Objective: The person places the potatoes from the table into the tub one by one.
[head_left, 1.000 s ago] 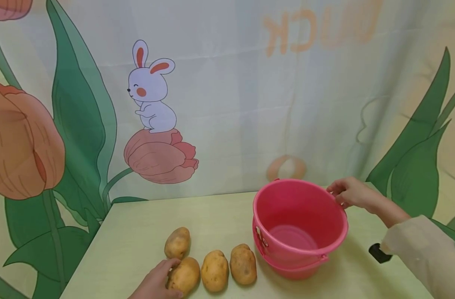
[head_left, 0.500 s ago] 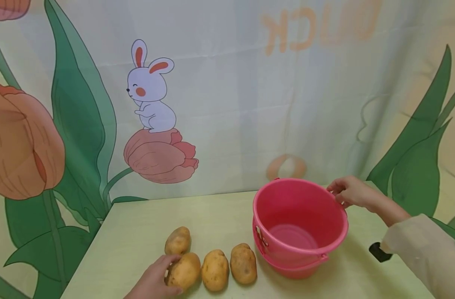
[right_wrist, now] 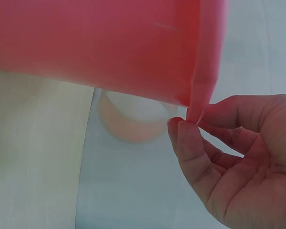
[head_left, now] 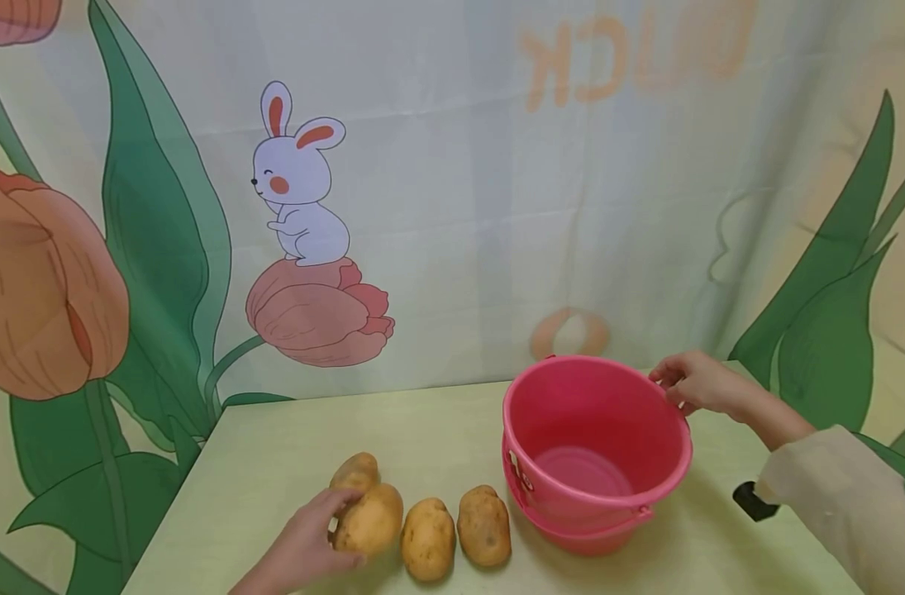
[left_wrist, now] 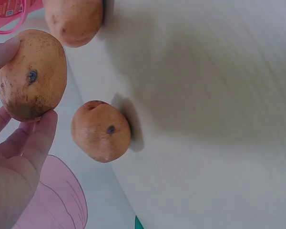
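My left hand (head_left: 311, 537) holds a potato (head_left: 370, 521) between thumb and fingers, raised off the table; in the left wrist view the held potato (left_wrist: 33, 76) shows a dark spot. Partly hidden behind it lies a second potato (head_left: 355, 471). Two more, a middle potato (head_left: 428, 540) and a right-hand potato (head_left: 484, 526), lie side by side to its right. A pink bucket (head_left: 586, 529) stands upright at the right, with nothing inside. My right hand (head_left: 701, 383) pinches the bucket's rim on its far right side, and the right wrist view shows the rim (right_wrist: 200, 95) between thumb and fingers.
A pale yellow-green table (head_left: 273, 446) carries everything. Behind it hangs a curtain (head_left: 452, 207) printed with tulips and a rabbit. The bucket's handle (head_left: 578, 533) hangs down on its near side. A black object (head_left: 754, 502) shows by the right sleeve.
My left hand has lifted the potato up and slightly away from me, so it now overlaps the potato behind it. The right hand and bucket have stayed in place.
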The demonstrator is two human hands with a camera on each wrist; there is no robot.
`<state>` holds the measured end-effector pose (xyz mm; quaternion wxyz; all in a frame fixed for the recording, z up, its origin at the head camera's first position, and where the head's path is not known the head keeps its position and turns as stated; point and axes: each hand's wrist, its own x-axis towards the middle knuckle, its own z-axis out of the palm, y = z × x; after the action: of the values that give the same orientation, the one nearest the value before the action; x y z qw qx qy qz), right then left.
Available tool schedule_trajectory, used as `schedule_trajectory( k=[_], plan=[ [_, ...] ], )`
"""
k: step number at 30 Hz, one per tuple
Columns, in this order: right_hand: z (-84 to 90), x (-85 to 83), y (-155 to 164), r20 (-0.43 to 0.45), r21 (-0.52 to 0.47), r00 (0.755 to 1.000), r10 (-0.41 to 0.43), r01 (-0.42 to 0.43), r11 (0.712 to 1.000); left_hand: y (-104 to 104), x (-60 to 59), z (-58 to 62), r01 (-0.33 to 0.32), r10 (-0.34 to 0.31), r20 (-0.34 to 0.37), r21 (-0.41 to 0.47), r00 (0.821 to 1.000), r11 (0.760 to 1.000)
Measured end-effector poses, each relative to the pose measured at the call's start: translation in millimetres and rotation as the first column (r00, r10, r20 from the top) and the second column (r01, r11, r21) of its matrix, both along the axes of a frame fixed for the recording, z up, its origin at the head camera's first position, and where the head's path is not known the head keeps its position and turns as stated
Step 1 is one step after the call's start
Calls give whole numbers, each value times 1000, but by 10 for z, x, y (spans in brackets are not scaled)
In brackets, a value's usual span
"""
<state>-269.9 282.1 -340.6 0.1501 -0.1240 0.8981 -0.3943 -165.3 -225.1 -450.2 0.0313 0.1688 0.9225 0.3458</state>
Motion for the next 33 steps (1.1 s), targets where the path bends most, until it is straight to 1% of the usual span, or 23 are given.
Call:
schedule_trajectory(
  k=[2, 7, 14, 18, 23, 33],
  plan=[
    [-3, -2, -3, -7, 1, 1000, 5, -5, 1000, 17, -9, 32, 2, -2, -15, 6, 1000, 1000],
    [1, -2, -20, -19, 14, 1000, 6, -6, 1000, 63, -39, 106, 8, -7, -23, 15, 1000, 1000],
    [15, 22, -43, -22, 26, 1000, 2, -1, 1000, 106, -74, 184, 32, -31, -75, 23, 997, 999],
    [13, 18, -46, -23, 30, 1000, -1, 2, 1000, 134, -97, 221, 30, -29, -75, 11, 997, 999],
    [0, -4, -40, -17, 35, 1000, -5, 6, 999, 182, -135, 255, 38, -37, -73, 17, 997, 999],
    [22, 4, -39, -33, 27, 999, 13, -12, 1000, 273, -210, 351, 39, -35, -130, 26, 991, 999]
  ],
)
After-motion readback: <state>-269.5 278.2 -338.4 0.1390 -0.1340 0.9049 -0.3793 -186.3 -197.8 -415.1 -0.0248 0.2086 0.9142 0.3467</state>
